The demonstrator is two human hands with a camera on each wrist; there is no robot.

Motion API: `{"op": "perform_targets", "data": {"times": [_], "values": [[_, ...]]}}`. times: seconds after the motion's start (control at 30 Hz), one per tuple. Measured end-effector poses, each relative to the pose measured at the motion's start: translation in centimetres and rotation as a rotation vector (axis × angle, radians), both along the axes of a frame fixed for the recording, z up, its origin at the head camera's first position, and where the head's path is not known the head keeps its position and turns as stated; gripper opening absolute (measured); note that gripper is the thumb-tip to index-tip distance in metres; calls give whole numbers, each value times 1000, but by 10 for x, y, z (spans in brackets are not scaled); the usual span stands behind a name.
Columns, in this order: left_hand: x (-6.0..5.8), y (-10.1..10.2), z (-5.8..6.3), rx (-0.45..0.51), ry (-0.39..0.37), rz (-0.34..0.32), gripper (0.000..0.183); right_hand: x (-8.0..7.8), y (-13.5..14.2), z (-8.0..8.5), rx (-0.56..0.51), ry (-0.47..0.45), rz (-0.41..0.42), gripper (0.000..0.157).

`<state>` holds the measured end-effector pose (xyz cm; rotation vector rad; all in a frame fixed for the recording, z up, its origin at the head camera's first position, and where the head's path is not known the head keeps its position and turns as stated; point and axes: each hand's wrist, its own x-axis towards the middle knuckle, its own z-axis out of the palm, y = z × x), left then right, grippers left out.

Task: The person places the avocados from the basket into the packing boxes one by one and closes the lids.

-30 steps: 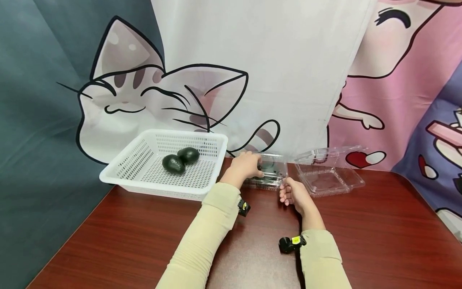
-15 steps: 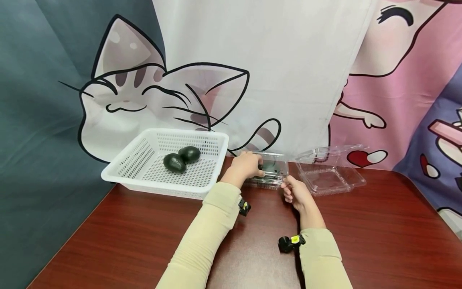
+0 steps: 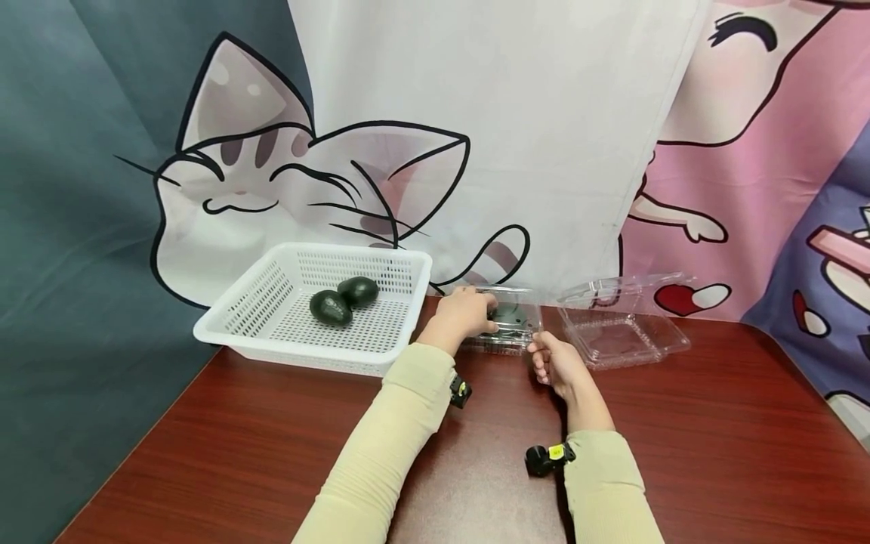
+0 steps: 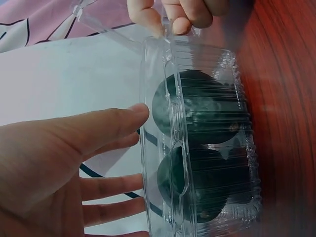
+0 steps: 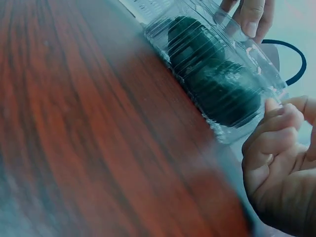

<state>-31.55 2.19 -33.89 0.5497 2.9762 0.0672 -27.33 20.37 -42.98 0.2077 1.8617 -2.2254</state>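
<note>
A clear plastic clamshell box [image 3: 522, 313] stands at the back of the table with its lid down. Inside are two dark green avocados [image 4: 195, 106], plain to see in the left wrist view. Fairly straight, the fingers of my left hand [image 3: 464, 316] rest on the lid's left part, thumb toward the front. At the front right corner, my right hand [image 3: 559, 364] pinches the box's rim between thumb and curled index finger; its other fingers are curled in. From the right wrist view, that rim grip [image 5: 279, 148] is partly covered by the fingers.
Left of the box, a white perforated basket [image 3: 238, 347] holds two more avocados [image 3: 331, 308]. A second clear clamshell box [image 3: 621, 340] stands with its lid up on the right. A printed curtain [image 3: 544, 113] hangs directly behind the reddish-brown table [image 3: 285, 453].
The right hand's fingers have curled in more tightly at the box's corner, and it has risen slightly. The left hand stays on the lid. The view shifts a little.
</note>
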Motion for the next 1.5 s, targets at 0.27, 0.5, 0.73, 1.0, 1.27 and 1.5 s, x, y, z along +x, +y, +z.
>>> {"op": "perform_targets", "data": {"times": [0.27,0.5,0.73,1.0,1.27,1.5], "values": [[0,-7,7,-26,-34,5,45,16,12,44,285,13,8,54],[-7,-16,8,-19,-58,23,46,38,70,70,71,200,-285,23],[-13,-22,7,-42,-73,41,41,56,141,57,-248,155,-834,9],[-13,-23,12,-76,-45,67,28,39,166,12,-402,39,-844,22],[-9,-26,12,-68,-26,40,36,27,144,5,-177,70,-737,32],[-6,-28,21,-22,-106,-28,37,22,123,3,29,79,-757,13]]}}
